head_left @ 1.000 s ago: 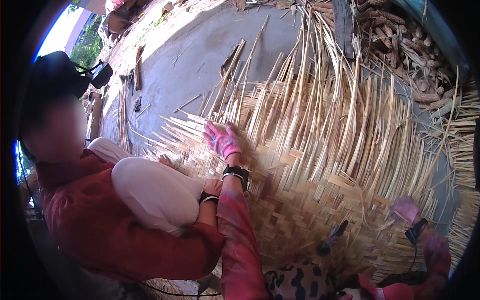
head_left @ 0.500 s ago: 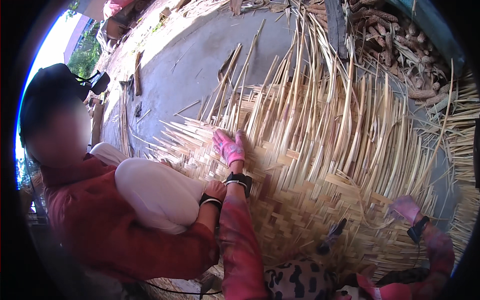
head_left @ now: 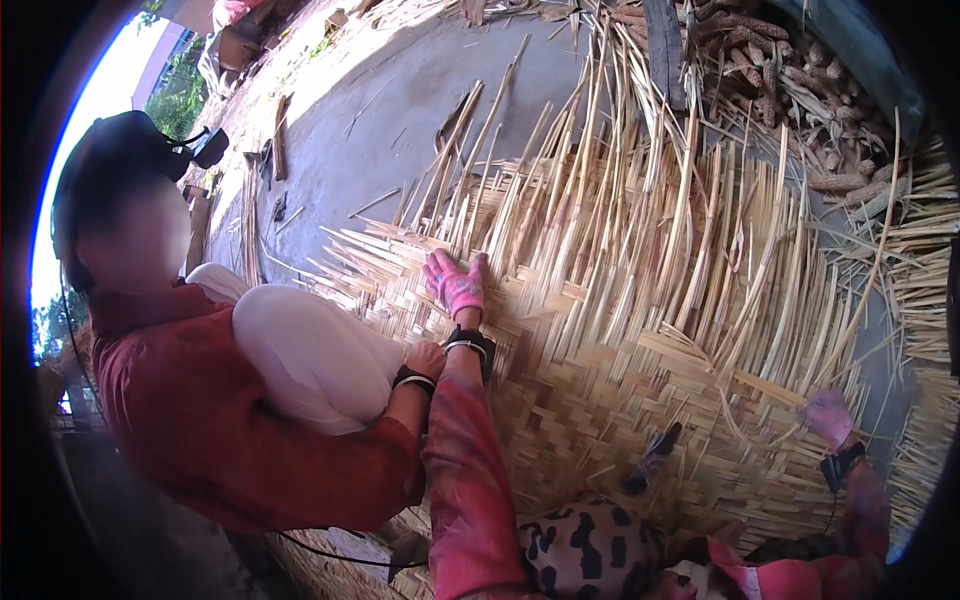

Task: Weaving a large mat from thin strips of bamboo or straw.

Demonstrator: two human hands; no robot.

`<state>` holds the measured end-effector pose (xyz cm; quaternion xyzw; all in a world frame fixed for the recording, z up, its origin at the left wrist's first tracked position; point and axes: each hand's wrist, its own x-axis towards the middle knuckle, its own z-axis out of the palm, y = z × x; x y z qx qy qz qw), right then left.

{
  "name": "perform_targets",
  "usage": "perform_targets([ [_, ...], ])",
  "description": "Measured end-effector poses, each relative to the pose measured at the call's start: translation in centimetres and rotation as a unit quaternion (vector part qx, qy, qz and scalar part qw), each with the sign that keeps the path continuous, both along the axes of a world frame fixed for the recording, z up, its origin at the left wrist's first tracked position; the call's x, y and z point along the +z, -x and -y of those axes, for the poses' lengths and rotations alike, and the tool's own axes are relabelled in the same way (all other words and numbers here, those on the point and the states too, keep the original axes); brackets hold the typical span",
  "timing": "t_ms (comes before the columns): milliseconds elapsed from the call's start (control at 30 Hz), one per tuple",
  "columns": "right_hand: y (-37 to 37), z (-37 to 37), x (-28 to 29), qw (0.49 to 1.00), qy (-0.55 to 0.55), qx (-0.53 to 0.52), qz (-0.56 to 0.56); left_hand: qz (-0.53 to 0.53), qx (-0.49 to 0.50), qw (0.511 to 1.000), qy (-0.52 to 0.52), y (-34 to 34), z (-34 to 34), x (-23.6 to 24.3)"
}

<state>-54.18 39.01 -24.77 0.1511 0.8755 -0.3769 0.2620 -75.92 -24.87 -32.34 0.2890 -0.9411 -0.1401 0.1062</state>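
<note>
A large mat (head_left: 570, 410) of woven flat straw-coloured strips fills the middle, its unwoven strip ends fanning out toward the far side. My left hand (head_left: 457, 287), in a pink glove, lies flat on the mat's left part with its fingers spread. Far over on the right, my right hand (head_left: 828, 420), also gloved, is closed at the end of a pale flat strip (head_left: 770, 389) that runs leftward over the weave. Its fingertips are partly hidden. A dark, narrow object (head_left: 655, 458) lies on the mat between my arms; I cannot make out its kind.
A person (head_left: 240, 400) in a red top and white trousers crouches close on my left, one hand beside my left wrist. Corn cobs (head_left: 760, 75) are heaped at the far right near a wooden post (head_left: 664, 50). More stalks (head_left: 925, 310) lie along the right edge, on grey floor (head_left: 400, 120).
My right hand has shifted slightly right, and a pale strip now stretches out from it. My left hand stays flat at almost the same spot on the mat.
</note>
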Motion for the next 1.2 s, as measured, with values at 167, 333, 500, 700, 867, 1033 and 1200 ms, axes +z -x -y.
perform_targets([
  [167, 0.4, 1.4, 2.1, 0.994, -0.061, 0.035, 0.085, -0.04, 0.005, 0.999, 0.006, 0.0, -0.3, -0.8],
  [333, 3.0, 7.1, 3.5, 0.969, -0.16, 0.148, -0.118, -0.002, 0.036, 0.999, -0.002, 1.9, 1.9, 0.0],
  [500, 4.8, 9.7, 0.4, 0.98, -0.078, 0.178, -0.034, 0.0, -0.093, 0.988, 0.123, 1.2, 3.3, -2.9],
  [700, 7.4, 15.2, 5.2, 0.954, -0.121, 0.246, -0.117, 0.019, -0.099, 0.989, 0.11, 0.3, 2.3, -1.2],
  [867, 5.9, 16.5, 1.4, 0.987, 0.107, 0.111, -0.036, 0.033, -0.09, 0.992, 0.086, 0.2, -0.8, -1.2],
  [1033, 6.0, 12.5, 3.3, 0.988, 0.034, 0.148, -0.009, 0.04, -0.073, 0.99, 0.116, -0.4, 0.4, -0.5],
  [1200, 6.7, 11.7, 3.2, 0.99, 0.062, 0.128, 0.007, -0.02, -0.099, 0.991, 0.093, 0.2, -0.2, -1.0],
])
